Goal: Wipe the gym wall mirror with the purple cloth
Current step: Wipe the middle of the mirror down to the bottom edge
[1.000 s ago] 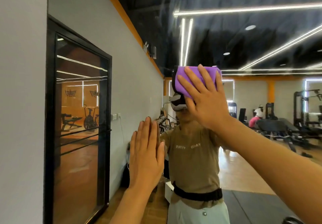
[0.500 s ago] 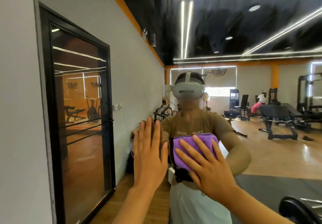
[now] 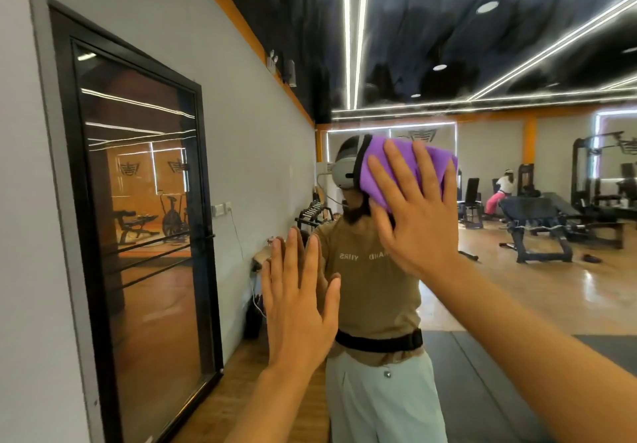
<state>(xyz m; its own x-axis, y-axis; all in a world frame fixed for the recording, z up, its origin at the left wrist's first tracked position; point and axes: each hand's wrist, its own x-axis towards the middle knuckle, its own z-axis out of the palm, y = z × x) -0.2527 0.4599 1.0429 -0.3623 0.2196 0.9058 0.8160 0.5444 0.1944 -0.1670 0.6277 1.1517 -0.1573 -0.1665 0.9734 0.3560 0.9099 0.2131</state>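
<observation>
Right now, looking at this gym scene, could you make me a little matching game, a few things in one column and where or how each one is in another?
Things:
1. purple cloth
2. left hand
3. black-framed glass door
4. weight bench

Places or states:
A. set in the grey wall on the left
B. flat against the mirror, holding nothing
C. pressed to the mirror under the right hand
D. reflected on the right, on the wooden floor

Pairs: 1-C, 2-B, 3-A, 4-D
</observation>
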